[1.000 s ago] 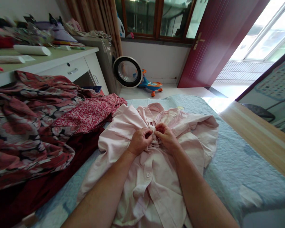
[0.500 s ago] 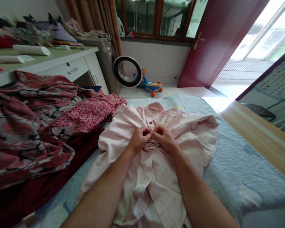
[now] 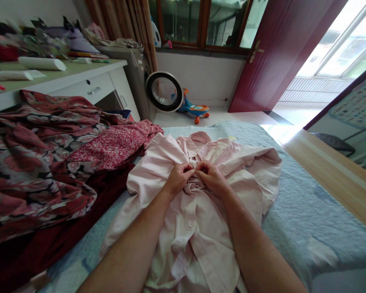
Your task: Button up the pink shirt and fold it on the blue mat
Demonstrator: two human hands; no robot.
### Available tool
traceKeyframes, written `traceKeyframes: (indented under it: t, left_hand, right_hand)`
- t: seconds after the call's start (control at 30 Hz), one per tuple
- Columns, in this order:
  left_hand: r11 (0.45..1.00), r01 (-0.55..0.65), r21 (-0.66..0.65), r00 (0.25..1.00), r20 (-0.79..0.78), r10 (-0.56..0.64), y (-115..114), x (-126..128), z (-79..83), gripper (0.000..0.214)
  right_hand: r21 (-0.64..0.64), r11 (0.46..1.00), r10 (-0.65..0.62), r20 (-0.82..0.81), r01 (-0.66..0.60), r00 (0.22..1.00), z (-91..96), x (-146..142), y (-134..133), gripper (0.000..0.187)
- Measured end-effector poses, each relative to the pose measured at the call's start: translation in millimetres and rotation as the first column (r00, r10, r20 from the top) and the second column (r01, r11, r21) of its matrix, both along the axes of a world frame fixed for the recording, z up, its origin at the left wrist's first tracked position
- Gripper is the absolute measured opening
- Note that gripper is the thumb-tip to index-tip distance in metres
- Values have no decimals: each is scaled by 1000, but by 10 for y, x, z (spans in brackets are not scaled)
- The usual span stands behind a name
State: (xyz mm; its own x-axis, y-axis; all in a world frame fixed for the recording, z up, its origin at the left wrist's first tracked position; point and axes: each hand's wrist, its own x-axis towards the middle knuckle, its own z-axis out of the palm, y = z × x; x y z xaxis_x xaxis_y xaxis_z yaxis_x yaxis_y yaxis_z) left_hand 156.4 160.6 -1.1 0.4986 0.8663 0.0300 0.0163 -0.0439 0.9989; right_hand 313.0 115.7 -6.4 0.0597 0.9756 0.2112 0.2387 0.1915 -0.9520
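Head view: left hand (image 3: 178, 179) and right hand (image 3: 212, 178), close together, pinched the creased, collared pink shirt (image 3: 207, 215) at its front, just below the dial's centre. Rumpled floral cloth (image 3: 39, 162) crowded nine o'clock; toward four, puckered blue quilt (image 3: 299, 211) stretched from shirt to slanting edge.

Left hand (image 3: 178, 180): back turned upward; fingers curled, thumb and forefinger pinched together.
Right hand (image 3: 212, 178): held just beside the left; fingers curled, thumb and forefinger likewise pinched.
Fingertips (image 3: 190, 173): brought close between the hands; contact not resolved.
Left forearm (image 3: 130, 244): bared, stretched behind its hand, slanted outward.
Right forearm (image 3: 252, 236): bared, similarly stretched, slanted oppositely.
Wrists (image 3: 168, 196): set wider apart than the fingertips.
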Motion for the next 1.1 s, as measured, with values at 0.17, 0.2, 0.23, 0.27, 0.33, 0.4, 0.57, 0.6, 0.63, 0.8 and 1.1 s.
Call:
traceKeyframes:
  t: [0.17,0.2,0.23,0.27,0.33,0.4,0.57,0.6,0.63,0.8,1.1]
  left_hand:
    - [987,6,-161,995,97,10,-10,0,40,16]
    - [984,3,-176,995,103,15,-14,1,49,15]
    - [983,3,-185,994,106,17,-18,2,56,15]
    - [981,2,-192,994,108,19,-23,3,63,15]
    - [978,-3,-209,993,115,28,-31,8,71,14]
    - [976,-16,-219,992,120,43,-37,13,71,14]
    - [983,-18,-183,991,125,42,-32,11,37,19]
    - [986,-17,-169,991,125,38,-29,9,27,20]
    - [988,-15,-152,992,122,34,-25,6,19,21]
    - [998,5,-58,997,83,0,-16,-3,2,22]
    - [924,-33,380,982,-159,100,-10,-31,72,10]
  right_hand:
    - [1,999,35,-19,-35,999,53,0,-31,9]
    - [-2,999,40,-28,-40,999,63,0,-36,9]
    - [-5,999,44,-38,-44,998,70,0,-39,10]
    - [-9,999,48,-49,-48,998,74,1,-41,10]
    - [-14,998,53,-66,-54,996,70,3,-42,11]
    - [-13,999,51,-77,-52,996,56,3,-39,11]
    - [-36,999,9,-78,-12,997,34,-12,-20,13]
    - [-42,999,-12,-66,9,998,36,-17,-16,14]
    - [-46,998,-33,-54,30,998,41,-21,-12,14]
    - [-91,995,-46,-75,39,996,72,-29,-18,13]
    - [-192,979,14,-260,-66,965,114,-27,-64,10]
